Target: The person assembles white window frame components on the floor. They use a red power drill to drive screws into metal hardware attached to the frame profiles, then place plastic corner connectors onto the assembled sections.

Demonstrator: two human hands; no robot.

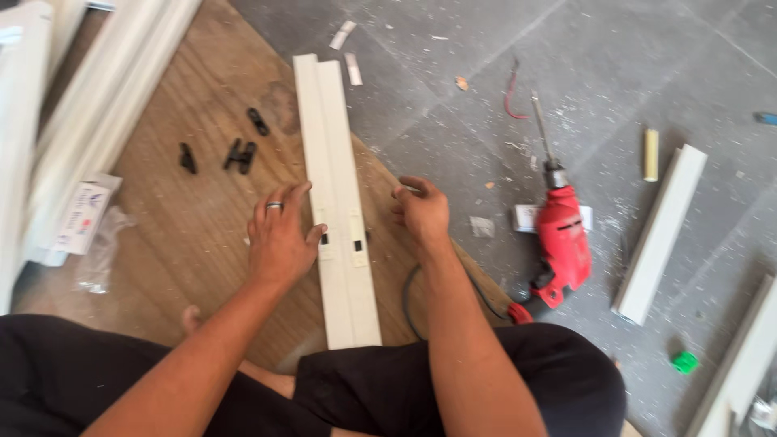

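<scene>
White profile lies along the wooden board; left hand spread flat touching its edge, right hand loosely curled, empty, just beside.

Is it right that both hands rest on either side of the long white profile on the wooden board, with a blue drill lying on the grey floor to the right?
Not quite: the drill is red, not blue, as the head view shows. The rest holds: the left hand and right hand flank the white profile on the wooden board.

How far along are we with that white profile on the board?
Done: two small slots are cut in the white profile. In hand: left hand rests on it, right hand beside it. Left: black fittings lie loose on the wooden board; red drill lies aside.
</scene>
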